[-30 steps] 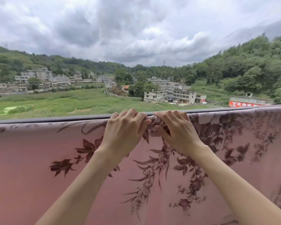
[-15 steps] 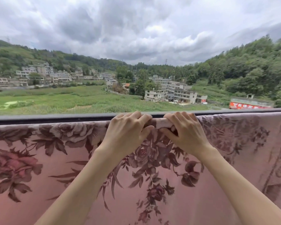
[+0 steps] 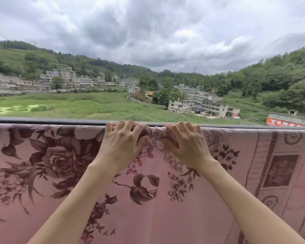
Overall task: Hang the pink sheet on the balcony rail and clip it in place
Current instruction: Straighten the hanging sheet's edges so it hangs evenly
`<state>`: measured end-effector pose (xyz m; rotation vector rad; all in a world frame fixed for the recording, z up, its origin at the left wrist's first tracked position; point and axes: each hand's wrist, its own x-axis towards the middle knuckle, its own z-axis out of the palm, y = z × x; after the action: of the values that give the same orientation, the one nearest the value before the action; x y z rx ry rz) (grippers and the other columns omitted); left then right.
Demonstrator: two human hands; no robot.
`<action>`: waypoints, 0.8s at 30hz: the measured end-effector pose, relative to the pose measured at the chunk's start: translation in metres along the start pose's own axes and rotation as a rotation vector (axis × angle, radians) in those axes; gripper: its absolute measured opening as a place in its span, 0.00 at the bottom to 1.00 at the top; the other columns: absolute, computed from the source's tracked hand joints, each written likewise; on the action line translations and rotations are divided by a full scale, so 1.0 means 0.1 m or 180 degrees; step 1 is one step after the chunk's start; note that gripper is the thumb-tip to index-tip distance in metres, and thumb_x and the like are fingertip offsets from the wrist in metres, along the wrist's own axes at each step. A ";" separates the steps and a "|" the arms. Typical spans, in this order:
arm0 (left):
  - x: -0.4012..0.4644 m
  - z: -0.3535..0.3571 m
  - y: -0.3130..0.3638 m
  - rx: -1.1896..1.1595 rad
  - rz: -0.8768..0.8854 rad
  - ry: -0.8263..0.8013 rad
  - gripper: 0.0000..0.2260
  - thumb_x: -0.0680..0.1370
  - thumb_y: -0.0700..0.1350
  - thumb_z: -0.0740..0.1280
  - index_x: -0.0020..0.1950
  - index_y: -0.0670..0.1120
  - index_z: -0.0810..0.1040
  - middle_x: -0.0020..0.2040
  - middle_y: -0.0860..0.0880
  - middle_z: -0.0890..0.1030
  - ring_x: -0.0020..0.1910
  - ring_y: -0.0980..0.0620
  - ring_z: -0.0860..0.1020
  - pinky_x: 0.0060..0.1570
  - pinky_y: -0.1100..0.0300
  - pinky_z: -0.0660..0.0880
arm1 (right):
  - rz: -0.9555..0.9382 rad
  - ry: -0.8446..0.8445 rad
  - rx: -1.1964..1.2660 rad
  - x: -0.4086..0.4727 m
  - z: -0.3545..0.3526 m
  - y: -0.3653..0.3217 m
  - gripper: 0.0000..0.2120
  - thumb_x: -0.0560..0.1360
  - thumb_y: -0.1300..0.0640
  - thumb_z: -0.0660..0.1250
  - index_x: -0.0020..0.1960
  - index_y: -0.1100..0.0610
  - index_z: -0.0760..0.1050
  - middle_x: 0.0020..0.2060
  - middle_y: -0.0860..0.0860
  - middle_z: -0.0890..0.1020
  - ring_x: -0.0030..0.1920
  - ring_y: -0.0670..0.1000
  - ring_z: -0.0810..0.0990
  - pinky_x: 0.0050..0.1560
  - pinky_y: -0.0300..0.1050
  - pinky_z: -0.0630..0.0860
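The pink sheet, printed with dark red roses and leaves, hangs over the balcony rail and fills the lower half of the view. My left hand and my right hand sit side by side at the top of the sheet. Both grip bunched fabric right at the rail, fingers curled over its top edge. Between the two hands the cloth is gathered into small folds. A bordered pattern with rectangles shows on the sheet at the right. No clip is visible.
The dark rail runs the full width of the view. Beyond it lie green fields, pale multi-storey buildings, wooded hills and a cloudy sky. A low building with a red sign stands at the far right.
The sheet has slid sideways along the rail: the rose print moved right and a bordered edge pattern came into view. Both hands kept their grip at the rail, slightly further apart.
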<state>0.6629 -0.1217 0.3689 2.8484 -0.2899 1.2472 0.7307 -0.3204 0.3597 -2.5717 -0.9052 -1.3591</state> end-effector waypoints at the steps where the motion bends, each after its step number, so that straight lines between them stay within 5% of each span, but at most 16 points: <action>1: 0.03 0.03 0.10 -0.0008 -0.0007 0.0032 0.20 0.77 0.58 0.54 0.63 0.50 0.73 0.52 0.47 0.79 0.51 0.44 0.77 0.51 0.45 0.69 | 0.0011 0.0026 0.0022 -0.06 -0.02 0.12 0.23 0.75 0.38 0.53 0.60 0.53 0.69 0.46 0.52 0.79 0.45 0.54 0.78 0.50 0.52 0.71; 7: 0.39 0.26 0.87 -0.0185 0.0065 0.0098 0.22 0.77 0.60 0.50 0.62 0.52 0.73 0.51 0.49 0.79 0.48 0.47 0.78 0.50 0.47 0.70 | 0.0139 0.0126 -0.0103 -0.38 -0.15 1.07 0.19 0.76 0.41 0.54 0.57 0.54 0.69 0.44 0.52 0.79 0.43 0.55 0.77 0.51 0.46 0.63; 13: 0.74 0.53 1.53 0.0033 0.0265 0.0260 0.16 0.75 0.57 0.60 0.50 0.49 0.80 0.40 0.49 0.82 0.37 0.48 0.80 0.43 0.52 0.73 | 0.0061 0.0213 -0.0124 -0.56 -0.23 1.68 0.17 0.77 0.42 0.53 0.56 0.53 0.70 0.44 0.51 0.79 0.43 0.54 0.77 0.49 0.48 0.67; 24: 1.21 0.91 2.42 -0.0249 0.0748 0.0462 0.20 0.77 0.59 0.51 0.50 0.51 0.79 0.38 0.53 0.81 0.35 0.51 0.80 0.34 0.58 0.73 | 0.0153 0.0419 -0.0048 -0.92 -0.39 2.69 0.24 0.79 0.40 0.49 0.52 0.56 0.76 0.42 0.50 0.80 0.42 0.53 0.77 0.50 0.46 0.66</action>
<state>0.7661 -0.3871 0.3812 2.7017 -0.6692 1.4367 0.8097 -0.5963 0.3611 -2.4633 -0.8095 -1.5065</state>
